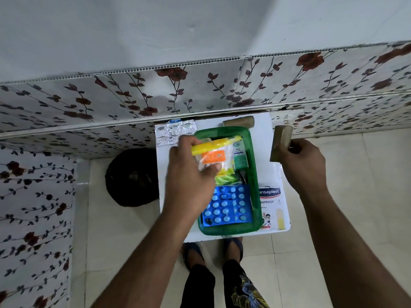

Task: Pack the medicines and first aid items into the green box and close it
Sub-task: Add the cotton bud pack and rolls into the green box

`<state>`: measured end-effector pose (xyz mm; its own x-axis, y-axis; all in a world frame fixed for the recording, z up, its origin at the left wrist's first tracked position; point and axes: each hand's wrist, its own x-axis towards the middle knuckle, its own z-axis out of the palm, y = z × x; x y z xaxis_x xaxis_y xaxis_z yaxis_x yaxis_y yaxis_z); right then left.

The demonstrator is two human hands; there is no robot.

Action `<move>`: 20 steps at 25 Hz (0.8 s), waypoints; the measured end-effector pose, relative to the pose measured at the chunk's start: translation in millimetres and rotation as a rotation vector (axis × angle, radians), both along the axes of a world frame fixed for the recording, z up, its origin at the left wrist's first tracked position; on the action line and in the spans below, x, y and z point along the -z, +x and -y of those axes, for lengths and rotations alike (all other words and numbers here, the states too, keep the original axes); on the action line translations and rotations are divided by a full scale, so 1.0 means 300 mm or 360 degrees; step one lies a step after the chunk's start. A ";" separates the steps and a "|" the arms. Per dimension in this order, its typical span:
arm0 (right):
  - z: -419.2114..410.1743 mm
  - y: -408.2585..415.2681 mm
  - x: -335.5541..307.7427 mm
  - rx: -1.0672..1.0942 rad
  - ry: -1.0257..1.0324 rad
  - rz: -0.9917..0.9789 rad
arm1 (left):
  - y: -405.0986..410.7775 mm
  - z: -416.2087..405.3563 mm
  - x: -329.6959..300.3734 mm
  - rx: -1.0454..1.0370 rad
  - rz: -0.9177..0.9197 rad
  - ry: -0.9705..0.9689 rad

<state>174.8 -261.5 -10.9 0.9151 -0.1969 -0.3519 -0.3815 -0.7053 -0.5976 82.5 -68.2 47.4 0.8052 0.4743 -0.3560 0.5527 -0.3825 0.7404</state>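
The open green box (255, 187) sits on a small white table (175, 232). Inside it lie a blue blister pack of pills (226, 207) at the near end and a small green-and-white carton (241, 157) at the far right. My left hand (189, 174) holds a clear pouch with a yellow zip strip and orange label (214, 153) over the box. My right hand (304, 163) grips a brown bandage roll (280, 144) off to the right of the box. A second brown roll (239, 122) lies behind the box.
A silver blister strip (171, 132) lies at the table's far left corner. A white plaster carton (272, 207) rests right of the box. A black round object (133, 177) sits on the floor to the left. A floral-papered wall runs behind. My feet stand below the table.
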 end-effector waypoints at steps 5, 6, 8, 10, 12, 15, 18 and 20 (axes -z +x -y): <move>0.027 -0.033 -0.045 0.0015 0.0134 -0.0029 | 0.056 0.081 0.086 0.0387 -0.0318 0.0046; 0.034 -0.038 -0.051 0.0018 0.0147 -0.0039 | 0.042 0.089 0.097 0.0432 -0.0387 0.0044; 0.039 -0.045 -0.056 0.0027 0.0167 -0.0054 | 0.001 0.098 0.117 0.0554 -0.0544 0.0088; 0.030 -0.047 -0.060 0.0025 0.0188 -0.0081 | -0.038 0.109 0.132 0.0729 -0.0612 0.0238; 0.015 -0.049 -0.065 -0.0001 0.0219 -0.0112 | -0.058 0.120 0.137 0.0956 -0.0562 0.0565; -0.001 -0.059 -0.067 -0.0049 0.0243 -0.0152 | -0.059 0.115 0.152 0.1101 -0.0450 0.0829; -0.007 -0.074 -0.076 -0.0110 0.0244 -0.0195 | -0.057 0.112 0.166 0.1070 -0.0366 0.0707; -0.020 -0.088 -0.083 -0.0186 0.0220 -0.0210 | -0.058 0.112 0.166 0.1144 -0.0315 0.0776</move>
